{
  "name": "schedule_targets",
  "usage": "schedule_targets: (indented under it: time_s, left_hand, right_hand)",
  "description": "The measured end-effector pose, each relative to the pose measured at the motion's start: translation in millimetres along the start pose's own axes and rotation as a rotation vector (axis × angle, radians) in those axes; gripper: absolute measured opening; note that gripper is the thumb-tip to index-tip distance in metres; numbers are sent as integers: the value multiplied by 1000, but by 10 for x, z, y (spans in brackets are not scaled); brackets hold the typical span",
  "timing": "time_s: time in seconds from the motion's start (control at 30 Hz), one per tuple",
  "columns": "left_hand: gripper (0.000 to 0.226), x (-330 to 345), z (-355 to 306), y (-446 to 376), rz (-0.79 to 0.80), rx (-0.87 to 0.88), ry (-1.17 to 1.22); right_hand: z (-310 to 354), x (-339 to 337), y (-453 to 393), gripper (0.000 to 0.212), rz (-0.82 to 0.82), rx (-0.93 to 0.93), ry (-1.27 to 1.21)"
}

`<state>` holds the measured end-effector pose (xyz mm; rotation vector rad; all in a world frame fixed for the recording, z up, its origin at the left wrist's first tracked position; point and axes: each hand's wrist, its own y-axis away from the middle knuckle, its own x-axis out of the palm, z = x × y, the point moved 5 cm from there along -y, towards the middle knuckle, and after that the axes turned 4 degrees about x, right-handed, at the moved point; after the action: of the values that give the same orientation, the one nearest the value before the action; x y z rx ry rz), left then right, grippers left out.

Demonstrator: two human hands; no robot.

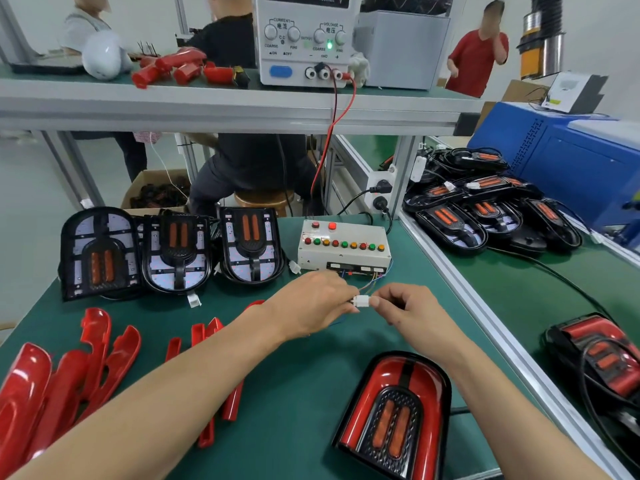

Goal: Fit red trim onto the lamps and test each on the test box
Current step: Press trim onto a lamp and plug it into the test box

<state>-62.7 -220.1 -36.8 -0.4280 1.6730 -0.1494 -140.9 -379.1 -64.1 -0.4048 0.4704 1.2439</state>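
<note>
While the white connector pair (362, 301) sits pinched between both hands, its long axis runs left to right, level with the surface (304, 393) and just in front of the test box (343, 249). The left hand (311, 306) pinches one half in curled fingertips, and the right hand (408, 306) pinches the other; whether the halves are fully seated I cannot tell. Thin coloured wires (372, 284) lead back to the box. The trimmed lamp (394, 415) lies nearer the body, below the right forearm, and loose red trim pieces (69, 372) lie far left.
</note>
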Motion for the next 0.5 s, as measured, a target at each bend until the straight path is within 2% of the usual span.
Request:
schedule_targets:
  time_s: [0.17,0.33,0.5]
  left_hand:
    - [15,-24,-7,51,-76,18,20]
    - [17,-44,0,22,-24,53,-16]
    - [21,-35,-17,63,-70,27,4]
  right_hand:
    - [34,62,-11,23,5,-5,-20]
    - [-11,85,1,23,11,13,-94]
    - [65,54,-17,33,16,6,-66]
